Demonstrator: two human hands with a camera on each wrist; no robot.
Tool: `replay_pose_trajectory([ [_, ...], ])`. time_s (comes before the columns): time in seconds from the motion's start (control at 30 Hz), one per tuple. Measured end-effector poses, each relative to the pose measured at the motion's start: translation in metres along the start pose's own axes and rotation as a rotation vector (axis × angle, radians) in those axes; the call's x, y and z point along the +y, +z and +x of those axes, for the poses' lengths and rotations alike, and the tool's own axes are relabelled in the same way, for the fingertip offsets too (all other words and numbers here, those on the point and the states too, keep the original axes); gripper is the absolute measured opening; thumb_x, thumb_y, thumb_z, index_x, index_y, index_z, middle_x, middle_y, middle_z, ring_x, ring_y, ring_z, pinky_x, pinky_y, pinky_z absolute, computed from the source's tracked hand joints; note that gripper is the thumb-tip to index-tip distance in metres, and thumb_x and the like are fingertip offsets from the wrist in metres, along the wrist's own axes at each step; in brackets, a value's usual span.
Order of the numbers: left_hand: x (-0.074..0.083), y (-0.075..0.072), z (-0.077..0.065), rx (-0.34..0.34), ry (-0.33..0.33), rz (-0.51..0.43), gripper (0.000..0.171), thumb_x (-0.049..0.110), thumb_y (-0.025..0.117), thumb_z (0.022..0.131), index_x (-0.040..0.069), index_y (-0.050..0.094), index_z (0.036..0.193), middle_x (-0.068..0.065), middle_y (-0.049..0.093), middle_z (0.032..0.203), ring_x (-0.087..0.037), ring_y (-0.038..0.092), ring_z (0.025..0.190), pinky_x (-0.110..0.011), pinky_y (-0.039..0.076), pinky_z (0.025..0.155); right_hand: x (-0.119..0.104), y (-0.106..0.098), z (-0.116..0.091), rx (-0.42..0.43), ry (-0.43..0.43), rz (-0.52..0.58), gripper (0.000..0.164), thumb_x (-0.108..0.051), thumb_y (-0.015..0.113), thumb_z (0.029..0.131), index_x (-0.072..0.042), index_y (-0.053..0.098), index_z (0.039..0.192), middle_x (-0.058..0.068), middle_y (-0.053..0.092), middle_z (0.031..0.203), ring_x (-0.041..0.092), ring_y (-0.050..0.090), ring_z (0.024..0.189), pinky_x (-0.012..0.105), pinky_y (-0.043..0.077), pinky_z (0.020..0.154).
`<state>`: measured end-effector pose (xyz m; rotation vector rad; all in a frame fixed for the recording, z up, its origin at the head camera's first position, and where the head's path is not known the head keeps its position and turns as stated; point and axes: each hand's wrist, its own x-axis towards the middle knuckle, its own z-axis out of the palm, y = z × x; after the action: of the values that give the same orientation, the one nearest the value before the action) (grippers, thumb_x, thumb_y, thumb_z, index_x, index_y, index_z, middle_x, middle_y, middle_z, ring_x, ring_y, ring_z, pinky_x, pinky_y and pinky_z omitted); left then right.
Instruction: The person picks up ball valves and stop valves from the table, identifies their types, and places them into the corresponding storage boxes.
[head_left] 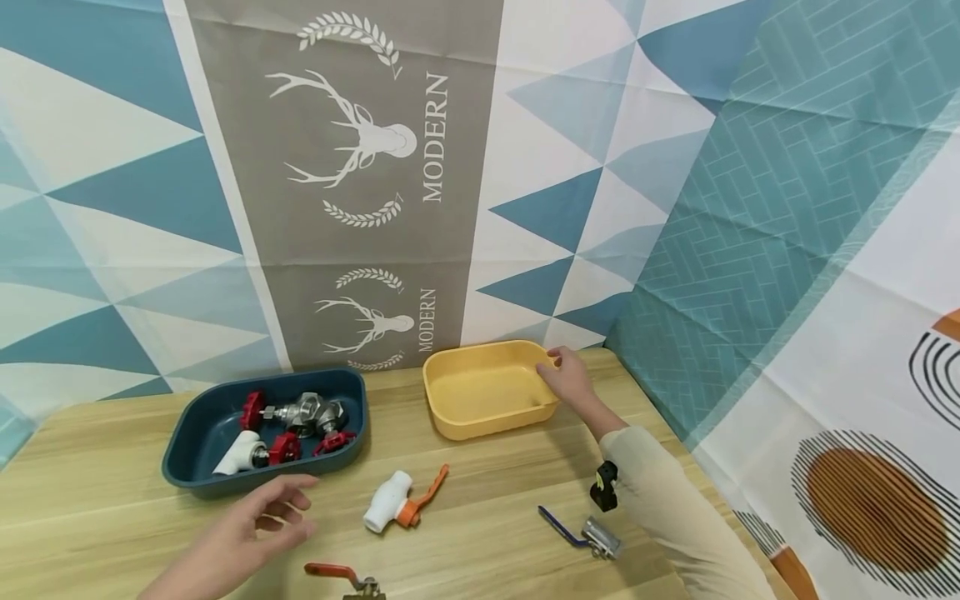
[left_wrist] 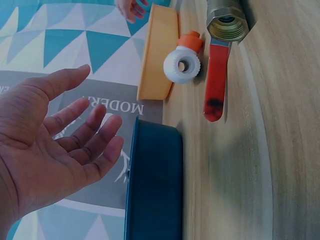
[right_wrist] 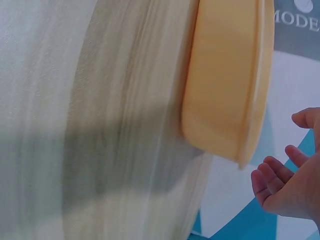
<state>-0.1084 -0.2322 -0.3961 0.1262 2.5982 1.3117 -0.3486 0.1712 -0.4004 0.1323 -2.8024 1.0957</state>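
Observation:
My left hand (head_left: 251,529) hovers in front of the blue tray (head_left: 180,467), fingers loosely bent and holding nothing. In the left wrist view its palm (left_wrist: 50,155) and spread fingers face the tray. Inside that tray lie several metal valves (head_left: 306,412) with red handwheels and a white valve (head_left: 243,454), also with a red handwheel. My right hand (head_left: 567,379) is at the right end of the yellow tray (head_left: 465,429). The right wrist view shows this hand (right_wrist: 292,182) just off the tray's rim (right_wrist: 252,115), fingers relaxed and nothing gripped.
Between the hands lies a white ball valve (head_left: 387,500) with an orange lever. A brass valve (head_left: 365,587) with a red lever sits at the front edge of view; a steel ball valve (head_left: 602,537) with a blue lever lies right. Patterned cloth (head_left: 375,208) stands behind the table.

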Motion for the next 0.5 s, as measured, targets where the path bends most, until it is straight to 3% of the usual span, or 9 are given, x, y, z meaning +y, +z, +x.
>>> replay_pose_trajectory([
  [0.17,0.001,0.006,-0.001,0.005,0.014,0.039,0.056,0.032,0.069,0.084,0.006,0.049,0.129,-0.007,0.058,0.107,-0.003,0.054,0.087,-0.02,0.048,0.074,0.01,0.0,0.001,-0.034,0.041,-0.011,0.048,-0.024,0.056,0.09,0.005,0.049,0.128,0.026,0.056,0.115,0.036,0.055,0.1,0.045,0.048,0.08],
  [0.3,0.002,0.012,-0.001,-0.003,0.065,0.091,0.055,0.035,0.069,0.083,0.008,0.051,0.127,-0.005,0.06,0.107,-0.004,0.055,0.09,-0.021,0.048,0.076,0.014,0.001,0.002,-0.055,0.069,-0.018,0.051,-0.026,0.056,0.091,0.004,0.045,0.132,0.027,0.054,0.118,0.037,0.054,0.103,0.046,0.048,0.081],
  [0.5,0.004,0.02,0.002,-0.078,0.096,0.109,0.053,0.037,0.069,0.083,0.012,0.052,0.126,-0.003,0.06,0.114,-0.015,0.057,0.097,-0.029,0.049,0.078,0.019,0.004,0.005,-0.059,0.091,-0.026,0.054,-0.025,0.055,0.091,0.003,0.04,0.135,0.028,0.054,0.117,0.037,0.055,0.102,0.046,0.048,0.081],
])
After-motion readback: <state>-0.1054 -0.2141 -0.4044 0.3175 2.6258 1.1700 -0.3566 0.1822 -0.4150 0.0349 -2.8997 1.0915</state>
